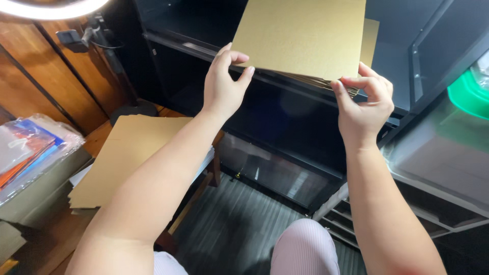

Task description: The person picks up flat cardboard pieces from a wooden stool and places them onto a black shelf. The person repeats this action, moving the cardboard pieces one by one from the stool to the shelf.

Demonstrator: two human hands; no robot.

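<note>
Your left hand (222, 84) pinches the left edge of the gold sheets (300, 38), and your right hand (362, 104) grips their lower right corner with bent fingers. You hold the sheets up before the black shelf (285, 132). More brown sheets (132, 153) lie on the stool at your left.

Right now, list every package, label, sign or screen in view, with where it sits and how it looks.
Plastic-wrapped packets: far left, stacked flat, clear film over blue, red and orange.
Gold card sheets: top centre, square stack held at its lower edge by the left hand and right hand.
Brown cardboard sheet: lower left, flat and plain.
No screens or signs show.
</note>
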